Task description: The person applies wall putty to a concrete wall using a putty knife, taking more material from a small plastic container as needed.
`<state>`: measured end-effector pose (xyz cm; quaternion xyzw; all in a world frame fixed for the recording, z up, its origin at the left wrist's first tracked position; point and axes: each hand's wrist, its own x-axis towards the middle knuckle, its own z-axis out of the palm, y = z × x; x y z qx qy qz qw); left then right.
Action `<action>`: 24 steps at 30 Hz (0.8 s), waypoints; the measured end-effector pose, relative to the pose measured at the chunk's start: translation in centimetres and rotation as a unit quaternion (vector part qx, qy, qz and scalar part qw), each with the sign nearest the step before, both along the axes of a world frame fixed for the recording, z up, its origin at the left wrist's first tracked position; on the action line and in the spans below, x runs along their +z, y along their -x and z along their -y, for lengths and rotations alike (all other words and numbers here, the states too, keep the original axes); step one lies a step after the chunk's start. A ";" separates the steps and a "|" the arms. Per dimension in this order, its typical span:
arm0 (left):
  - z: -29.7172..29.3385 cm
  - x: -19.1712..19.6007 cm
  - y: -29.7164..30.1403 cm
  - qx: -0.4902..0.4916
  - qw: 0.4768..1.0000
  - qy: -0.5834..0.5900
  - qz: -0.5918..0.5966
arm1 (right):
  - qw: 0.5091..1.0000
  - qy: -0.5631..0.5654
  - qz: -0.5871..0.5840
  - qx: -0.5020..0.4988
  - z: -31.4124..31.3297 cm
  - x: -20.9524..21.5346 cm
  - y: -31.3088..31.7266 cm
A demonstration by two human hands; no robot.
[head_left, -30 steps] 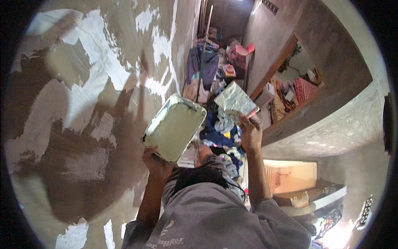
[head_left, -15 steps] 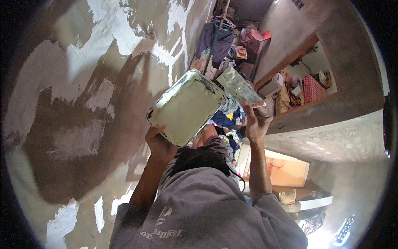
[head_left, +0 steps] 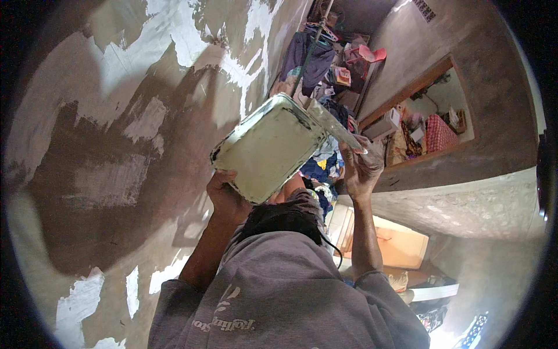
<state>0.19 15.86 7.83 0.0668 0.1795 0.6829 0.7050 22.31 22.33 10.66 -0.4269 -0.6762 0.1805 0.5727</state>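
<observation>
Centre frame, the left hand closes on the lower-left edge of the tray of pale paste (fingers hidden beneath), presumably steadying it, while the right hand grips a flat scraper edge-on beside its upper-right rim.

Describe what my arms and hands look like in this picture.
Your left hand and right hand are bare, with no gloves, watch or bracelet showing. The forearms are uncovered too. Plain, loose grey short sleeves end around the elbows.
</observation>
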 end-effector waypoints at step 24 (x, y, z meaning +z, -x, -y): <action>0.6 -0.1 0.7 0.023 1.000 0.001 0.009 | 0.979 0.090 0.164 -0.079 -0.4 -0.8 -1.6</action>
